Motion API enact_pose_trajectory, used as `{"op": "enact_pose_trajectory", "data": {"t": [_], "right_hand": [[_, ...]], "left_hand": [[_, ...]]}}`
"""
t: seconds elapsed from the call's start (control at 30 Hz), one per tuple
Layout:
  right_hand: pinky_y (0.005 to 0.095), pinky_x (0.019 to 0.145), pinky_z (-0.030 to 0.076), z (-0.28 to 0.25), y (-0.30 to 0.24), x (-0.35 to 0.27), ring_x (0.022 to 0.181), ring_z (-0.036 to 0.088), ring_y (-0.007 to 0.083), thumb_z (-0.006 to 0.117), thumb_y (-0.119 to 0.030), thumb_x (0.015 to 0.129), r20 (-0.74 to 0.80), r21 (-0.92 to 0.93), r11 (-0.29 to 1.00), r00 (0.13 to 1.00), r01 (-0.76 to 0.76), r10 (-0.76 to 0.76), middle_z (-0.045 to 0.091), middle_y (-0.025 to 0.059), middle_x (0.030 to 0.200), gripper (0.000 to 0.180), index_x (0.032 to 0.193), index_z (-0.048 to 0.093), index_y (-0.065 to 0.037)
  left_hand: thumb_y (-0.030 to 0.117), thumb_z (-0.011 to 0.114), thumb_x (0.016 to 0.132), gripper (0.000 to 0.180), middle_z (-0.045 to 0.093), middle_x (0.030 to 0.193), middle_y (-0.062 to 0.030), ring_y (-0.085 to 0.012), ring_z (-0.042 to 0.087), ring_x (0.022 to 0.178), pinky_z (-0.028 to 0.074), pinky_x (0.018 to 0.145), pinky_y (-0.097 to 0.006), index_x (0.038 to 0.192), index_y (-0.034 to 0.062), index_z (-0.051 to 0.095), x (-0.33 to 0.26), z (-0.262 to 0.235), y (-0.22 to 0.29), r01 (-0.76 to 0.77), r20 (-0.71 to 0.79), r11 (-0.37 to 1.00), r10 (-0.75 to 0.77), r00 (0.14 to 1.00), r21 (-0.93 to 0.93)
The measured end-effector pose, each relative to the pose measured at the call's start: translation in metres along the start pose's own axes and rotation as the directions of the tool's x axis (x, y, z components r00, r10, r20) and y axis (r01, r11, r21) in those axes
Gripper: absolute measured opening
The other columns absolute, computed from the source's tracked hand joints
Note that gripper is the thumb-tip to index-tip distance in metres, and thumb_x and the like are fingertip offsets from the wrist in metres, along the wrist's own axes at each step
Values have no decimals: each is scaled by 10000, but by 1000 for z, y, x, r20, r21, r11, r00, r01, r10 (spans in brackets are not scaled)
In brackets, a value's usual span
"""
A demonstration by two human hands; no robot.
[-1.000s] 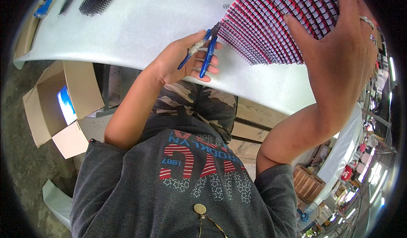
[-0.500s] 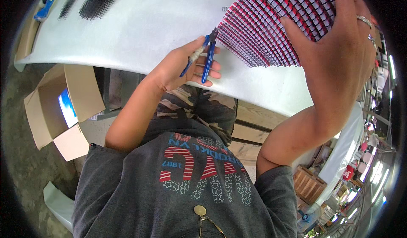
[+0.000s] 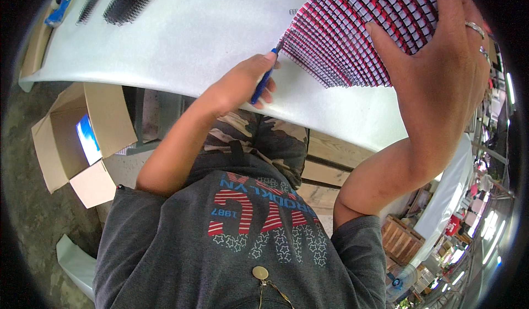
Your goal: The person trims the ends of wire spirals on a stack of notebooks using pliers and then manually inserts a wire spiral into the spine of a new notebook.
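My left hand (image 3: 239, 83) is wrapped round a pair of blue-handled pliers (image 3: 263, 86). Their dark jaws meet the left edge of a woven mesh panel (image 3: 336, 44), though the exact bite is too small to make out. Black wire runs in rows through the panel, with red and white strips between. At the panel's right side my right hand (image 3: 441, 72) grips it, thumb on top and the other fingers mostly hidden behind its edge. Part of the panel runs out of view at the top.
Dark bundles of coiled wire (image 3: 135, 0) lie at the far left of the white table (image 3: 187, 50). A short loose coil (image 3: 293, 11) is near the panel. A blue tool (image 3: 59, 11) rests by the left edge. Below stands an open cardboard box (image 3: 113, 116).
The fingers of my left hand have closed in, bringing the spread plier handles together. My right hand and the mesh panel stay almost where they were.
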State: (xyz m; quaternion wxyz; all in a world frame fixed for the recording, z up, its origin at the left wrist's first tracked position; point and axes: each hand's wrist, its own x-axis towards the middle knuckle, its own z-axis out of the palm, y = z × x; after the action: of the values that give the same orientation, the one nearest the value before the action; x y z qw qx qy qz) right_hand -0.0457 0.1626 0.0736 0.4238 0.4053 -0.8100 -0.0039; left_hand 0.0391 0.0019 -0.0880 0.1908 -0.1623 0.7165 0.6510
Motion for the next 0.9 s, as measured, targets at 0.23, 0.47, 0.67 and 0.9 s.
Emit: {"op": "enact_pose_trajectory", "data": {"t": [0.23, 0.47, 0.67, 0.9], "right_hand": [[380, 873, 376, 0, 0, -1, 1030, 509, 261, 747, -67, 568, 1, 3, 1000, 1000, 1, -1, 533, 104, 1134, 692, 1216, 503, -60], [382, 871, 376, 0, 2, -1, 1027, 508, 263, 744, -70, 573, 1, 3, 1000, 1000, -1, 1, 533, 105, 1132, 686, 1215, 503, -58], [383, 869, 376, 0, 1, -2, 1025, 508, 264, 742, -73, 577, 1, 8, 1000, 1000, -1, 1, 532, 105, 1131, 680, 1214, 504, -57], [384, 866, 376, 0, 1, -4, 1022, 507, 265, 740, -76, 581, -1, 15, 1000, 1000, -4, 4, 532, 106, 1129, 674, 1212, 504, -54]], "left_hand": [[486, 249, 977, 570, 558, 837, -68, -218, 597, 807, 500, 695, -356, 1183, 28, 520, 6, -12, -8, 238, 332, 674, 12, 943, -699], [450, 331, 984, 487, 543, 782, -53, -174, 550, 702, 446, 603, -338, 1122, 28, 531, 3, 5, 3, -24, -196, 870, 138, 971, 493], [492, 253, 979, 574, 602, 985, -149, -276, 623, 928, 515, 717, -386, 1212, 32, 504, 5, -8, -7, 213, 249, 812, -87, 965, -543], [494, 226, 972, 608, 572, 956, -131, -255, 631, 888, 557, 693, -418, 1240, 8, 475, 9, -10, -14, 265, 373, 669, 20, 928, -695]]}}
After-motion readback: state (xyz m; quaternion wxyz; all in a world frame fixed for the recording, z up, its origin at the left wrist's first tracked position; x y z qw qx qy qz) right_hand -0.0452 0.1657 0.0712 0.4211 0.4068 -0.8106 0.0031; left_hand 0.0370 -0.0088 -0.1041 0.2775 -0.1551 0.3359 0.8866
